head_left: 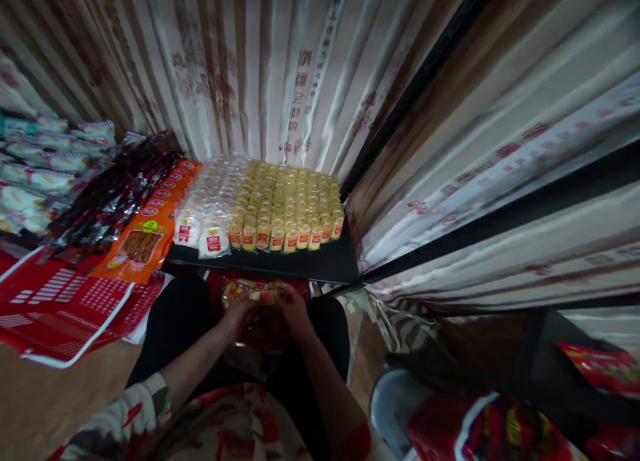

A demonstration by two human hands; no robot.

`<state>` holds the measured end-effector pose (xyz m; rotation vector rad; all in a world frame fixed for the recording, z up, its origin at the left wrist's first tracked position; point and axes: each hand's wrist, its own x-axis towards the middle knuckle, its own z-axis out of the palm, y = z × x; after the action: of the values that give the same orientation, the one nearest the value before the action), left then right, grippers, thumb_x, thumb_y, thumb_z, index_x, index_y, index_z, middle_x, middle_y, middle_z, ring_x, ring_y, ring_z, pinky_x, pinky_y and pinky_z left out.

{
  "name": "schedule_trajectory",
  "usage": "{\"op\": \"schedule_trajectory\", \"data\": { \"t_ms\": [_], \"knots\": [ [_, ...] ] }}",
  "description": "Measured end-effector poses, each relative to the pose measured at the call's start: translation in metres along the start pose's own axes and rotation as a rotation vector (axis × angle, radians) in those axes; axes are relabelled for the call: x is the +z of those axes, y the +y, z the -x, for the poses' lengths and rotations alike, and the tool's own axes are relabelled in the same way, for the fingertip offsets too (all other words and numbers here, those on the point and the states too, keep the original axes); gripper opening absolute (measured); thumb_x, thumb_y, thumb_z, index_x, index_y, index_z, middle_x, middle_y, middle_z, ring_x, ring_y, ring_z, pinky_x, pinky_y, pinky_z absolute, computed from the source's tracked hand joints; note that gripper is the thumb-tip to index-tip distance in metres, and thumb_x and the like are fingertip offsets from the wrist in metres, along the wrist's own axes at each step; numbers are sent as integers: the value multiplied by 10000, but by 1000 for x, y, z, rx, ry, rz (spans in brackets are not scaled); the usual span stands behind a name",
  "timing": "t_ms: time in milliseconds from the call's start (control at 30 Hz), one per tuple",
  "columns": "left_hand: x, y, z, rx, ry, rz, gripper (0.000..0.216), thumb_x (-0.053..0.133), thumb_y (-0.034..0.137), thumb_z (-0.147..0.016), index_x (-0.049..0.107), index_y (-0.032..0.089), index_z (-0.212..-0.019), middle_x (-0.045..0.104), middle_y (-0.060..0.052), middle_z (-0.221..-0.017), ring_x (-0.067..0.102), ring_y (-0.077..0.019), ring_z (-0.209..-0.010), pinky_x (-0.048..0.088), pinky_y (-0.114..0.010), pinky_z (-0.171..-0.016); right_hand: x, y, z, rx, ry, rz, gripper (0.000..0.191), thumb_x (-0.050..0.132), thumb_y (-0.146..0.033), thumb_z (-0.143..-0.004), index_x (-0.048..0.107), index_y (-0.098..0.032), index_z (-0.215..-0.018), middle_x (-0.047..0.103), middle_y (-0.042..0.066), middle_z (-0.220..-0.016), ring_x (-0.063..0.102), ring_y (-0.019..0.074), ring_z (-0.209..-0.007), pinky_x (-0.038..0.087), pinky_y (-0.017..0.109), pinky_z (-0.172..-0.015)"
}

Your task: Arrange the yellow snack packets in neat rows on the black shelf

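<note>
Low in front of me, between my knees, my left hand (237, 316) and my right hand (294, 306) are both closed on small wrapped yellow snacks (261, 296) with red labels. Their exact number is hard to make out in the dim light. Beneath the hands is a shiny red bag or container (267, 334), partly hidden by my arms and legs. Just beyond, tight rows of the same yellow wrapped snacks (280, 204) stand on a black shelf (305, 266). White wrapped snacks (214, 234) with red labels line up to their left.
An orange snack packet (143, 241) overhangs the shelf's left front, beside dark shiny packets (113, 194) and pale green-white packets (55, 158). A red basket (65, 308) with a white handle sits at left. Pleated curtains (270, 68) hang behind; red packages (490, 434) lie at lower right.
</note>
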<state>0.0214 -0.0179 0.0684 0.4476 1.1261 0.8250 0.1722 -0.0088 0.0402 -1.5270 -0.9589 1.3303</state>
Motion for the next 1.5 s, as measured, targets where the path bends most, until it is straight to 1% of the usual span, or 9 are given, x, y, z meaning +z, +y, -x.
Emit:
{"op": "schedule_trajectory", "data": {
  "t_ms": [233,400,533,667,800,1000,1100,1300,1500],
  "knots": [
    [18,27,17,66,-152,-411,373,730,424,-554,606,151,-775,615,19,-609,536,-125,-548,383,-231,-540,-24,-66,13,-110,-78,-42,443,652,-277,-621,594,-191,-1052,640,45,-949,605,166,-827,489,306,-769],
    [41,58,13,265,-273,-698,451,636,457,-617,633,117,-912,623,-12,-717,533,-138,-657,401,-248,-642,-45,-110,13,-200,-246,-49,494,644,-259,-657,544,-221,-1139,630,10,-941,598,130,-787,485,273,-728],
    [61,80,8,468,-230,-860,598,604,420,-643,530,130,-1161,611,-28,-845,501,-122,-644,401,-244,-628,-60,-131,6,-269,-266,-61,517,667,-257,-663,528,-237,-1161,615,14,-989,595,125,-825,482,256,-727],
    [81,95,4,600,-263,-964,434,590,391,-693,585,185,-1075,606,-17,-884,481,-113,-620,384,-229,-603,-65,-139,-7,-338,-219,-43,536,681,-304,-657,532,-224,-1166,623,25,-987,595,126,-797,494,267,-725],
    [98,105,-9,619,-293,-918,268,609,345,-697,611,189,-915,565,20,-710,463,-115,-592,348,-210,-555,-70,-141,-24,-448,-59,-36,496,597,-403,-747,522,-194,-1191,631,76,-1060,609,168,-897,496,321,-809],
    [132,135,-46,655,-155,-753,184,668,279,-624,548,185,-729,505,40,-596,468,-117,-564,346,-213,-539,-92,-130,-76,-603,530,317,557,422,-452,-848,421,-130,-1303,430,161,-1351,401,247,-1243,365,435,-1007],
    [161,156,-66,714,-115,-742,175,665,218,-615,557,183,-748,559,22,-655,512,-128,-608,379,-224,-587,-98,-124,-105,-645,585,496,624,400,-448,-857,341,-75,-1354,326,188,-1421,249,271,-1334,244,491,-1069],
    [223,186,-106,785,24,-834,141,620,121,-654,571,178,-773,585,10,-683,547,-142,-668,407,-246,-672,-93,-112,-134,-696,588,596,616,397,-442,-870,322,-88,-1368,318,192,-1425,252,272,-1334,291,496,-1036],
    [271,198,-154,837,-43,-719,512,616,102,-661,511,202,-1152,568,33,-715,541,-135,-678,413,-245,-687,-92,-103,-133,-704,607,598,570,382,-417,-891,300,-153,-1390,344,147,-1424,285,260,-1322,322,486,-1022]
  ]
}}
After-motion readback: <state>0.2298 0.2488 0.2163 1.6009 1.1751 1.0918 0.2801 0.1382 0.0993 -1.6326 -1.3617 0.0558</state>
